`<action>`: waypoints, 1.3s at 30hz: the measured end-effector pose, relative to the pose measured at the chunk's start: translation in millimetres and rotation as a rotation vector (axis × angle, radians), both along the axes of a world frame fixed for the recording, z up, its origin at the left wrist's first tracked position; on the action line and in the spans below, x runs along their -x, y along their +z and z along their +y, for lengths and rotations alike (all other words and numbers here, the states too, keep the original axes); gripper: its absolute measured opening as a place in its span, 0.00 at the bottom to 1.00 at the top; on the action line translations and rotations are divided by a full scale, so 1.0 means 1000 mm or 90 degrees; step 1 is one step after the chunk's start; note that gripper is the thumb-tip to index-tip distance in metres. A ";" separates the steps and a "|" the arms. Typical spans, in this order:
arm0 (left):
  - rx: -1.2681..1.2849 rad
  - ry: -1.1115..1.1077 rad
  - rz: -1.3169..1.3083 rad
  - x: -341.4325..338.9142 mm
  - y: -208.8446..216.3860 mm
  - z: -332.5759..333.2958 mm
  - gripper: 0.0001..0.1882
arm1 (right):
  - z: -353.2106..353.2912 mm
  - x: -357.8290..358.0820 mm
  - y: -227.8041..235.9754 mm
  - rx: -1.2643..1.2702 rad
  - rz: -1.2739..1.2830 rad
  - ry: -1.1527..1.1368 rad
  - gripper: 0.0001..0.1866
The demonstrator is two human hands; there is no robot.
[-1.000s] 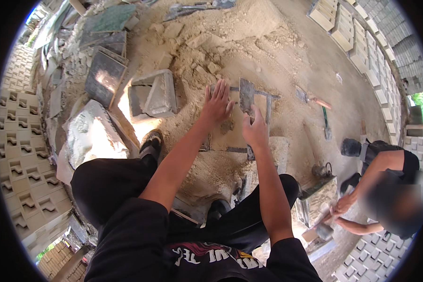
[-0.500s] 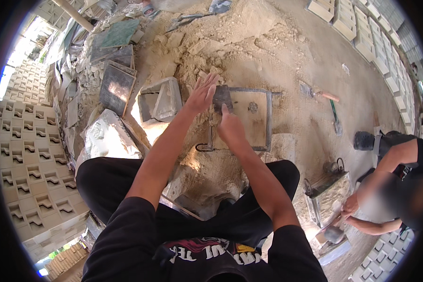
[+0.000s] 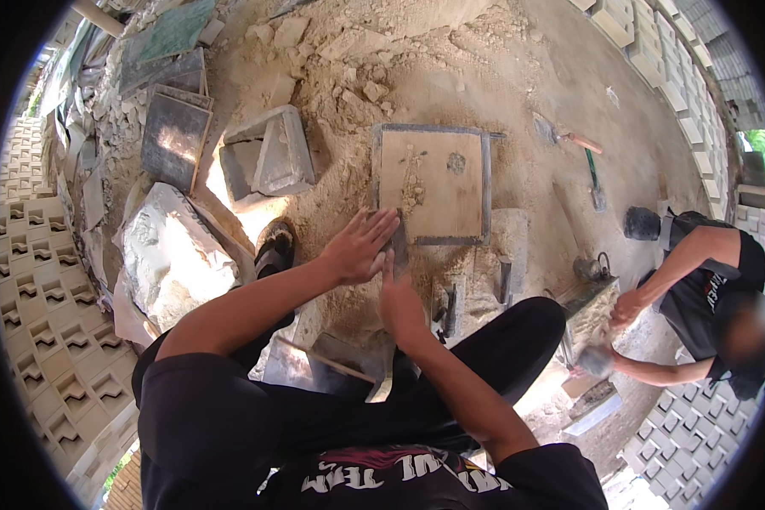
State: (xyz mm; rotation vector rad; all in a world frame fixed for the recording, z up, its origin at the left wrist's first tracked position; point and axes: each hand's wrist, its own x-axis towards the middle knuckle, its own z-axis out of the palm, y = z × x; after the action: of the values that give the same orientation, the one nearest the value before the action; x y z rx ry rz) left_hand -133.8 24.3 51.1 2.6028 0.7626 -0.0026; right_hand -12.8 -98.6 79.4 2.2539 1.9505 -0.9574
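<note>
sandy ground; both hands' grip on a metal piece mostly hidden.

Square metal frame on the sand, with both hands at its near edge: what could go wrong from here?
Fingers may get pinched: the left hand and right hand press together around a dark flat piece at the near edge of the square metal frame.

The frame sits on loose, lumpy sand, so it might shift or settle unevenly.

Metal parts lie right beside the right hand and the person's knee, and could be knocked or knelt on.
</note>
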 end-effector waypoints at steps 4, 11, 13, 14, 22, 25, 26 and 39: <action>-0.017 0.001 -0.024 0.003 0.020 0.000 0.36 | 0.014 -0.019 0.047 -0.009 0.093 -0.016 0.37; -0.109 0.070 0.013 -0.045 0.001 0.127 0.32 | 0.142 -0.044 -0.025 -0.074 0.060 -0.038 0.33; -0.103 0.091 -0.062 -0.035 -0.014 0.085 0.32 | 0.109 -0.033 -0.027 -0.051 0.020 -0.025 0.34; -0.085 0.052 -0.007 -0.024 -0.010 0.058 0.32 | 0.068 -0.016 -0.002 -0.014 0.007 -0.034 0.34; 0.021 -0.024 -0.017 0.013 0.029 -0.058 0.34 | -0.053 0.003 0.052 0.040 0.207 -0.115 0.37; -0.142 0.003 0.010 -0.027 0.049 0.008 0.36 | 0.003 -0.021 0.038 -0.180 0.192 -0.114 0.35; -0.163 0.039 -0.010 -0.044 0.049 0.039 0.35 | 0.044 -0.034 0.031 -0.227 0.178 -0.133 0.34; -0.067 0.004 -0.023 -0.035 -0.019 -0.069 0.35 | -0.054 -0.026 -0.004 0.017 0.136 -0.149 0.31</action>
State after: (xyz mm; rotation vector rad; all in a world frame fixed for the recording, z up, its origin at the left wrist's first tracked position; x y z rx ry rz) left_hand -99.0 -45.2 31.9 2.6911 0.7777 0.0880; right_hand 13.2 -152.2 75.5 2.4988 1.7576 -1.2893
